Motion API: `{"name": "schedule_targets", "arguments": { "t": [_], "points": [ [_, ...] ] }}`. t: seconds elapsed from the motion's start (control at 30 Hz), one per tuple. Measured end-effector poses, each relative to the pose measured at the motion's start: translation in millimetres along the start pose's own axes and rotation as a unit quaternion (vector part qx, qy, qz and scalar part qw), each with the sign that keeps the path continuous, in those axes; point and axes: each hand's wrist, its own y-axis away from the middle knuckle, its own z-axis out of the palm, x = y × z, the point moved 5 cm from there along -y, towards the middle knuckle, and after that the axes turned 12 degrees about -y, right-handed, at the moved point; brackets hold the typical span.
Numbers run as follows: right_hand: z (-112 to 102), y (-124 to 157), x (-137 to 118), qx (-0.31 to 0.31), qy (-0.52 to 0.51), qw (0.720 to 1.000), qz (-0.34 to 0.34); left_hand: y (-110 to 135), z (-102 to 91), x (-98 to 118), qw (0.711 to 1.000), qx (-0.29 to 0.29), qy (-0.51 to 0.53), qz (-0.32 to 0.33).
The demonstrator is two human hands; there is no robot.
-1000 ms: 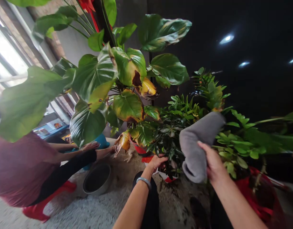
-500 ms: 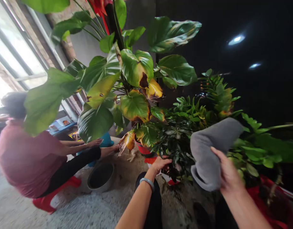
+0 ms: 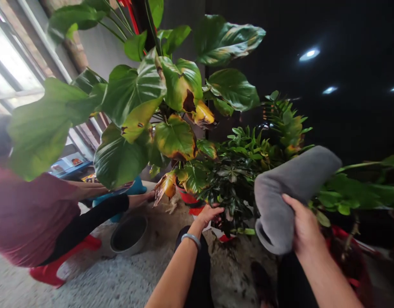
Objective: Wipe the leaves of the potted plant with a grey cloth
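Note:
My right hand is closed on a folded grey cloth, held up in front of the plants at the right. The cloth looks soft and thick, and its lower end curls over. My left hand, with a pale bangle at the wrist, reaches to the edge of a dark-leaved bushy plant. Its fingers are stretched towards the leaves, partly hidden among them; nothing shows held in it. Just behind stands a red pot under a tall plant with large, partly yellowed leaves.
At the left a person in a pink top sits on a red stool. A round grey tub stands on the rough floor between us. To the right are more leafy plants and a red container. A dark glossy wall rises behind.
The view has shifted slightly to the right. The grey cloth has tilted a little, its upper end reaching further right. My left hand remains at the dark-leaved plant.

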Motion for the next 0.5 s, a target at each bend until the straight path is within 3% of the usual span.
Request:
{"name": "schedule_targets", "arguments": {
  "t": [0.07, 0.17, 0.23, 0.3, 0.33, 0.4, 0.5],
  "points": [
    [2.9, -1.3, 34.6, -0.01, 0.003, 0.996, 0.089, 6.0, -5.4, -2.7, 0.999, 0.005, -0.011, -0.029],
    [-31.4, 12.0, 100.9, -0.057, 0.082, 0.968, 0.229, 14.8, -22.2, -3.8, 0.998, 0.043, 0.037, -0.026],
    [-62.8, 23.9, 123.2, -0.084, 0.15, 0.956, 0.236, 17.0, -34.7, -2.3, 0.99, 0.084, 0.111, 0.004],
    [-78.0, 36.1, 120.9, -0.111, 0.203, 0.952, 0.201, 15.0, -43.6, -1.3, 0.976, 0.124, 0.178, 0.027],
    [-75.6, 42.1, 112.3, -0.128, 0.218, 0.951, 0.18, 12.7, -45.7, -1.2, 0.97, 0.139, 0.198, 0.031],
    [-50.6, 52.1, 87.7, -0.163, 0.232, 0.949, 0.139, 7.3, -46.4, -1.2, 0.964, 0.161, 0.209, 0.028],
    [19.9, 53.8, 56.2, -0.25, 0.242, 0.936, 0.047, 3.4, -45.2, -0.6, 0.963, 0.188, 0.193, 0.026]
  ]
}}
